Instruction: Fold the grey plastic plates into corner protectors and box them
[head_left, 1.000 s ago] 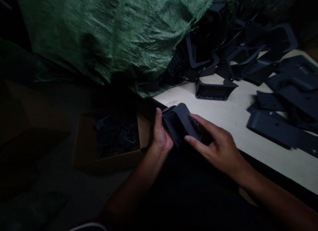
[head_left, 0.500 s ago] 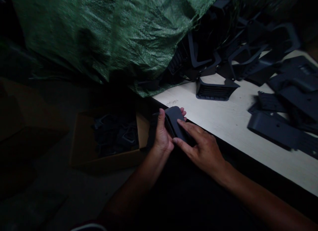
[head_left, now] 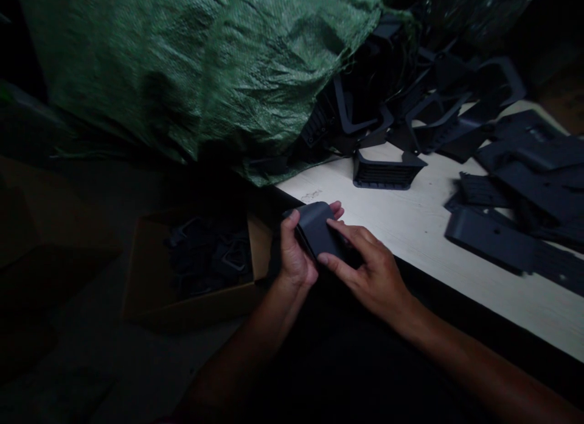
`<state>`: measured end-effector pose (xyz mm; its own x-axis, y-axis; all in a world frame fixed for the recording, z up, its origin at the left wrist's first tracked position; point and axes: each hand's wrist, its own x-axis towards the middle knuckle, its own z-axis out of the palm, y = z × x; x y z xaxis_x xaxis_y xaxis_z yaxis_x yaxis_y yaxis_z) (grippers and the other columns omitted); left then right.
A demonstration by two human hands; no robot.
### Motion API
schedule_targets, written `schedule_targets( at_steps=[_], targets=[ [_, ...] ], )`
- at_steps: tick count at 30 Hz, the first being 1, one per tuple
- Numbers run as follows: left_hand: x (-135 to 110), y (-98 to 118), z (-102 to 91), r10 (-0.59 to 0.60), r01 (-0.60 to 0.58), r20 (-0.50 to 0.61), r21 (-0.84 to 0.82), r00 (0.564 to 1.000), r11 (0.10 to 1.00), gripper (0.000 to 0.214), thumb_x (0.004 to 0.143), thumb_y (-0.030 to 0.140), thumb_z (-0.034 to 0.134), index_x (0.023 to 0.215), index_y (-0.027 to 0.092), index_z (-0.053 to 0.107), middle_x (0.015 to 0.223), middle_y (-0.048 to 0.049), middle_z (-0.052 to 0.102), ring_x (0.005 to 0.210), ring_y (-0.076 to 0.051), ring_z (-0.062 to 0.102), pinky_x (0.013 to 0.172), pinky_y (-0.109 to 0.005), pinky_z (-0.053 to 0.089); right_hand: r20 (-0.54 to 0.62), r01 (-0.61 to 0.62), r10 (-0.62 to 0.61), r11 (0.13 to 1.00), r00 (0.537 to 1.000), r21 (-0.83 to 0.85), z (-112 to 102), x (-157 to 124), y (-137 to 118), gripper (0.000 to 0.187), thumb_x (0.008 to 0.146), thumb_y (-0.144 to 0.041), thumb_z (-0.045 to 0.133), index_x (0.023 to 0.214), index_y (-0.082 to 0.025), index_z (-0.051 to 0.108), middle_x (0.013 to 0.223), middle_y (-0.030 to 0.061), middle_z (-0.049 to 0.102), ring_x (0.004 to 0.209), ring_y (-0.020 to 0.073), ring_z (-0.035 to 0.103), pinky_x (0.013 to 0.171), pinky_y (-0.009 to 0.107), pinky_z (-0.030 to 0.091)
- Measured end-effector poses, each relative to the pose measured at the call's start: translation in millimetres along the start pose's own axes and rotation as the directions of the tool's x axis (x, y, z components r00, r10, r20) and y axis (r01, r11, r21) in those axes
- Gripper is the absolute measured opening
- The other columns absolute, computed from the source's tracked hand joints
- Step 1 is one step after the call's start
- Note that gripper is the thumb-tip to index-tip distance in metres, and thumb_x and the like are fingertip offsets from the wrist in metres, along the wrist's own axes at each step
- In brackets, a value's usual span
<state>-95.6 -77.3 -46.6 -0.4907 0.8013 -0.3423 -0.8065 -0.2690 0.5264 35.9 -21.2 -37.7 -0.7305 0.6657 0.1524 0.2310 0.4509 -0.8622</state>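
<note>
A dark grey plastic part (head_left: 320, 230) with a smooth face and a rounded top edge is held between both hands, just off the near edge of the table. My left hand (head_left: 295, 252) cradles it from behind and beneath, thumb along its left side, fingertips showing past its far right edge. From the right, my right hand (head_left: 370, 263) grips its lower part, with thumb and forefinger on the smooth face; its other fingers are partly hidden. A ribbed dark plastic piece (head_left: 387, 173) stands on the table beyond the hands.
The pale table (head_left: 429, 241) bears a pile of dark plastic frames (head_left: 438, 117) and several flat dark parts (head_left: 493, 238) at right. A big green woven sack (head_left: 255, 65) bulges over the back left. Below left, a cardboard box (head_left: 261, 244) contains similar parts.
The held part has turned so that more of its smooth face shows. Both hands keep their grip. The view has shifted slightly.
</note>
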Motion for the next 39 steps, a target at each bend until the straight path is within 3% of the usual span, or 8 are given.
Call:
schedule_targets(
  at_steps=[5,9,15,19,23,29,36,39],
  targets=[
    [-7.4,-10.2,5.9,-0.02,0.016,0.157,0.027,0.987,1.0,0.063,0.085,0.064,0.06,0.118,0.012,0.075,0.126,-0.0168,0.075,0.12,-0.036,0.069,0.099,-0.044,0.056,0.002,-0.216,0.243,0.859,0.97,0.464,2.2,19.4,-5.8,0.045,0.092,-0.051,0.075,0.127,-0.025,0.062,0.115,0.0053,0.072,0.104,0.0224,0.069,0.089,0.034,0.059],
    [-7.9,-10.1,12.2,-0.046,0.042,0.15,0.033,0.988,0.999,0.063,0.085,0.064,0.061,0.12,0.013,0.074,0.13,-0.0174,0.074,0.126,-0.037,0.066,0.105,-0.045,0.052,0.138,-0.28,0.244,0.79,0.96,0.545,-0.2,27.2,-10.3,0.038,0.093,-0.052,0.072,0.114,-0.021,0.071,0.107,0.0051,0.075,0.099,0.0233,0.07,0.087,0.033,0.057],
    [0.4,15.7,19.4,-0.15,0.149,0.002,-0.124,0.989,0.981,0.043,0.09,0.052,0.061,0.103,0.013,0.074,0.097,-0.0136,0.08,0.113,-0.033,0.072,0.104,-0.047,0.053,0.147,-0.177,0.13,0.906,0.981,0.384,-9.5,17.8,-7.0,0.037,0.087,-0.049,0.081,0.113,-0.024,0.073,0.102,0.0021,0.075,0.09,0.0221,0.068,0.08,0.032,0.056],
    [2.7,17.0,17.4,-0.221,0.207,-0.09,-0.142,0.971,0.968,0.024,0.091,0.039,0.063,0.083,0.017,0.07,0.071,-0.0047,0.073,0.089,-0.027,0.077,0.097,-0.045,0.057,0.141,-0.143,0.1,0.929,0.985,0.342,-11.2,15.9,-6.5,0.04,0.084,-0.047,0.085,0.117,-0.026,0.075,0.121,0.0026,0.074,0.11,0.0256,0.069,0.095,0.035,0.054],
    [3.3,13.3,12.6,-0.275,0.257,-0.1,-0.16,0.956,0.953,0.025,0.093,0.034,0.06,0.074,0.018,0.066,0.067,-0.0023,0.069,0.076,-0.02,0.074,0.094,-0.039,0.058,0.158,-0.168,0.122,0.933,0.98,0.318,-10.7,16.9,-12.5,0.033,0.081,-0.048,0.087,0.101,-0.024,0.078,0.114,0.0032,0.076,0.107,0.0267,0.07,0.095,0.036,0.054],
    [1.6,17.8,11.3,-0.295,0.28,-0.082,-0.163,0.952,0.946,0.023,0.092,0.029,0.059,0.072,0.018,0.064,0.067,-0.0009,0.067,0.072,-0.018,0.071,0.095,-0.039,0.057,0.163,-0.127,0.096,0.972,0.982,0.195,-12.8,15.9,-25.3,0.03,0.088,-0.047,0.082,0.107,-0.024,0.077,0.106,0.0021,0.076,0.094,0.0234,0.071,0.086,0.034,0.053],
    [1.1,20.4,7.5,-0.23,0.215,-0.11,-0.134,0.967,0.967,0.019,0.089,0.026,0.061,0.073,0.017,0.066,0.067,-0.001,0.067,0.072,-0.018,0.071,0.098,-0.041,0.056,0.191,-0.124,0.087,0.973,0.978,0.193,-13.5,17.0,-24.9,0.029,0.088,-0.046,0.082,0.109,-0.026,0.079,0.109,0.0014,0.077,0.101,0.0241,0.071,0.097,0.035,0.051],
    [3.5,20.9,10.2,-0.169,0.143,-0.193,-0.145,0.967,0.979,0.018,0.088,0.026,0.06,0.073,0.017,0.065,0.07,-0.002,0.068,0.073,-0.019,0.072,0.097,-0.041,0.056,0.111,-0.142,0.124,0.977,0.986,0.162,-9.9,20.3,-19.5,0.034,0.084,-0.051,0.084,0.107,-0.027,0.079,0.105,0.0015,0.078,0.099,0.0244,0.072,0.094,0.035,0.051]
  ],
)
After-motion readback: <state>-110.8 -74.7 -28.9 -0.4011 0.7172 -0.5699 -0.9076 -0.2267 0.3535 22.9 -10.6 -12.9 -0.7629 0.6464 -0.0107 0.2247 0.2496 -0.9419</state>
